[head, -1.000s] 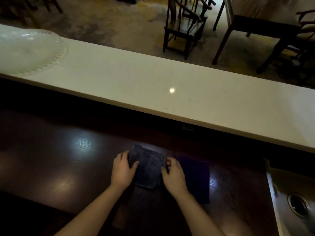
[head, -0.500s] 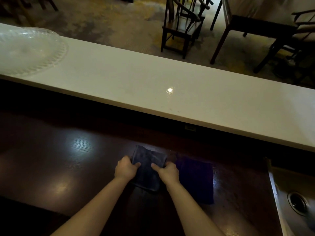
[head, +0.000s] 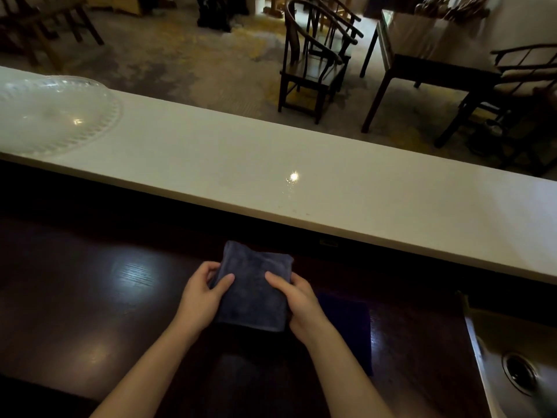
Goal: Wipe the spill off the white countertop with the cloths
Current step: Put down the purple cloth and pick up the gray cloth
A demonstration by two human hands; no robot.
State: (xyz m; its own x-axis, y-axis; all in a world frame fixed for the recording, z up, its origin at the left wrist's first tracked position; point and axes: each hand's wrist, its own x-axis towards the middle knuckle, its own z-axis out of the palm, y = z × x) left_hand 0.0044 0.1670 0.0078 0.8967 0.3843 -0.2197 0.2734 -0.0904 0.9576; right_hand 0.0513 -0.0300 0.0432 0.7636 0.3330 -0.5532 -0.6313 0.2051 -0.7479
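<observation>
A folded grey-blue cloth (head: 254,291) is held up over the dark wooden lower counter (head: 90,297). My left hand (head: 205,292) grips its left edge and my right hand (head: 297,297) grips its right edge, thumbs on top. A second, darker blue cloth (head: 346,330) lies flat on the wood just right of my right hand, partly hidden by my right forearm. Beyond runs the long white countertop (head: 391,212). A wet patch with small droplets (head: 291,184) glints on it, straight ahead of the cloth.
A large clear glass platter (head: 51,113) sits at the left end of the white countertop. A metal sink with a drain (head: 518,372) is at the lower right. Dark wooden chairs (head: 316,61) and a table (head: 434,64) stand on the floor beyond.
Both hands went from pressing on the grey-blue cloth to gripping its sides and lifting it off the wooden counter, away from the darker cloth.
</observation>
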